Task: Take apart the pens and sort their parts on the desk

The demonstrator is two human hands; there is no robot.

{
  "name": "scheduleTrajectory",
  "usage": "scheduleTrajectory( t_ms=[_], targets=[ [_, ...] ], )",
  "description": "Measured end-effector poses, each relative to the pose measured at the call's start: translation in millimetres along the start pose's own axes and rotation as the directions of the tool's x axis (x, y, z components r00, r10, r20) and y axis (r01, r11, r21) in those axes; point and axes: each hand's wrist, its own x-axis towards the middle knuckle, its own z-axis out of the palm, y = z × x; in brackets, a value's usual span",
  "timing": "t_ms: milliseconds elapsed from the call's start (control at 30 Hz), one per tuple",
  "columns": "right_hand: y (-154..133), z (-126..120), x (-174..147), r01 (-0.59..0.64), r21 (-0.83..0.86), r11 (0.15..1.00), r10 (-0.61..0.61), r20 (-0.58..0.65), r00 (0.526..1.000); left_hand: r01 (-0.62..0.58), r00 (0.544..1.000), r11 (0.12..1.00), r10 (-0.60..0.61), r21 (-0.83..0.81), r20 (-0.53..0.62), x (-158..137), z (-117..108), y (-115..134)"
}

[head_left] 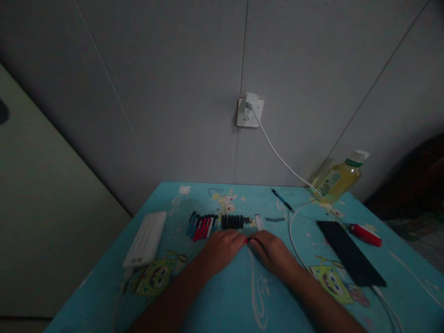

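At the middle of the teal, cartoon-printed bench (225, 305), we see the left hand (224, 249) and the right hand (272, 249) almost meeting over a slim red piece (246, 241), most of it hidden. The fingers of the left hand are clamped on its red length and those of the right hand on its dark end, though we cannot make out each fingertip. Just beyond the hands, much of the sorting looks done to us: slender blue, red and white tubes (203, 226) lie side by side at the left, then a neat row of short black cylinders (232, 222) with small metallic bits (247, 220) beside it, then thin white rods (259, 222), then a line of fine dark coils (275, 219) farthest right. We take these for pen parts laid out by kind. What is left, as far as we can tell, is the piece in the fingers, which belongs to no group yet, and perhaps the slim blue-and-black pen (282, 200), which lies near the wall, looks whole and sits apart from the rows. We judge the work well advanced, though hidden parts keep us from being sure.
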Motion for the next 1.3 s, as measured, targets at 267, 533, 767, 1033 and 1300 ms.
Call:
scheduleTrajectory(
  t_ms=[267, 533, 767, 1033, 1300],
  targets=[
    [2, 3, 0, -0.041, 0.011, 0.999, 0.041, -0.046, 0.998, -0.021, 1.0, 0.999, 0.021, 0.03, 0.004, 1, 1, -2],
    [1, 7, -1, -0.086, 0.026, 0.996, 0.087, -0.034, 0.996, -0.017, 1.0, 0.999, 0.018, 0.034, -0.006, 1, 5, -4],
    [0, 6, -1, -0.06, 0.021, 0.998, 0.061, -0.023, 0.998, -0.029, 1.0, 0.999, 0.029, 0.017, -0.002, 0, 3, -4],
    [0, 4, -1, -0.079, 0.084, 0.993, 0.085, -0.067, 0.994, -0.001, 1.0, 1.0, 0.001, 0.009, 0.009, 1, 2, -4],
    [11, -8, 0, -0.09, 0.041, 0.995, 0.096, -0.168, 0.981, 0.029, 0.994, 0.997, -0.036, 0.073, 0.099, 1, -5, -6]
  ],
)
